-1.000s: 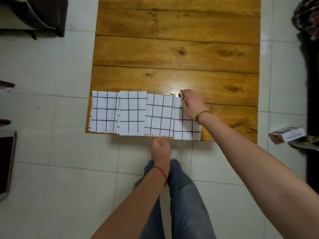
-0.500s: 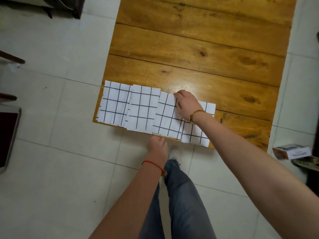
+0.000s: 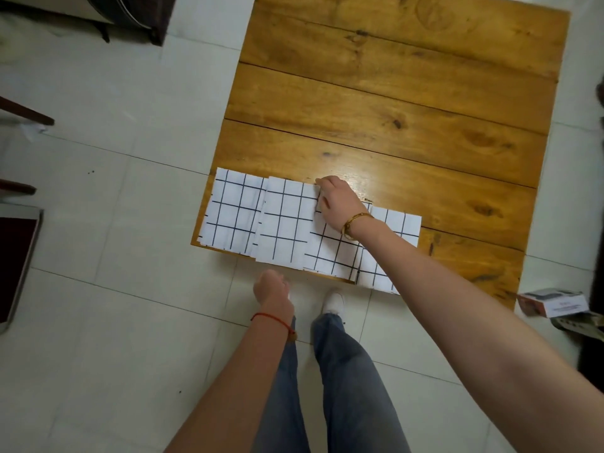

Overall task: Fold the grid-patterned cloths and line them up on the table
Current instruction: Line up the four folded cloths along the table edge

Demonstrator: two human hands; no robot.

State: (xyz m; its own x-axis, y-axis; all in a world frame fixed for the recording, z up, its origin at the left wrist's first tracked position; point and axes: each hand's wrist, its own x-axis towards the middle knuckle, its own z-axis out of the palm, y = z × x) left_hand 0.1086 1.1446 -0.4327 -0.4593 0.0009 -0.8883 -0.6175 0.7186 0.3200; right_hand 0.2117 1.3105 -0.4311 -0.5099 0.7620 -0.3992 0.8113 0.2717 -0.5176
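Several folded white cloths with a dark grid lie side by side along the near edge of the wooden table (image 3: pixel 392 109). The leftmost cloth (image 3: pixel 233 210) and the second cloth (image 3: pixel 287 223) overlap slightly. My right hand (image 3: pixel 336 201) lies on the third cloth (image 3: pixel 333 253), with fingers and thumb closed on its far left corner. The rightmost cloth (image 3: pixel 398 230) is partly hidden under my right forearm and overhangs the table edge. My left hand (image 3: pixel 271 287) hangs in a loose fist just in front of the table edge, holding nothing.
The table's far planks are bare wood. On the tiled floor, a small cardboard box (image 3: pixel 552 302) lies at the table's right corner. Dark furniture (image 3: pixel 130 14) stands at the far left and a dark framed panel (image 3: pixel 16 256) at the left edge. My white shoe (image 3: pixel 333 300) is below the cloths.
My right hand has slid left along the far edges of the cloths, from the rightmost cloth to the third cloth's far left corner. The view has tilted. My left hand stays below the edge.
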